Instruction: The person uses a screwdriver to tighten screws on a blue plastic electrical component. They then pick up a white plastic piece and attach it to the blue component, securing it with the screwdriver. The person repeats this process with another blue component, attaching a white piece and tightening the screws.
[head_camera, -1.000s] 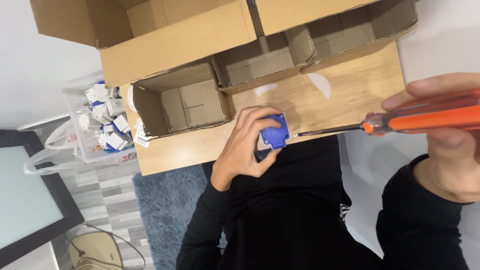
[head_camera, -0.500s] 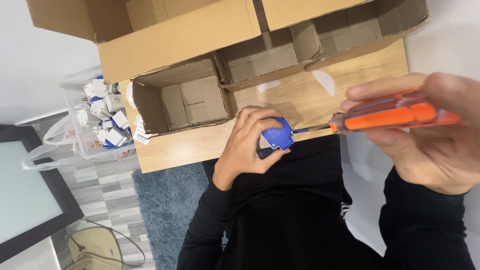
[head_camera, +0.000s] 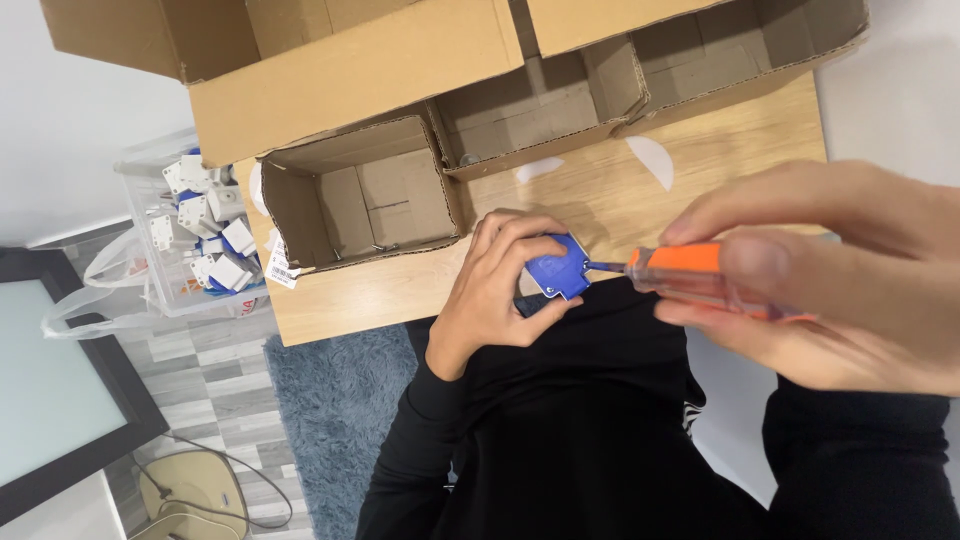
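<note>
My left hand (head_camera: 500, 285) grips a small blue square plastic part (head_camera: 557, 265) with metal corner screws, held just above the near edge of a wooden table (head_camera: 700, 170). My right hand (head_camera: 830, 285) holds an orange-handled screwdriver (head_camera: 700, 275) close to the camera. Its thin metal tip touches the right side of the blue part. Both sleeves are black.
Several open cardboard boxes (head_camera: 365, 195) stand on the table behind my hands. A clear plastic bin (head_camera: 200, 235) of white and blue parts sits to the left on the floor side. A dark-framed panel (head_camera: 60, 380), a blue rug (head_camera: 330, 410) and a beige device with cable (head_camera: 190, 495) lie below.
My right hand has brought the screwdriver left and nearer to the camera, so its tip now meets the blue part. My left hand kept the part nearly still.
</note>
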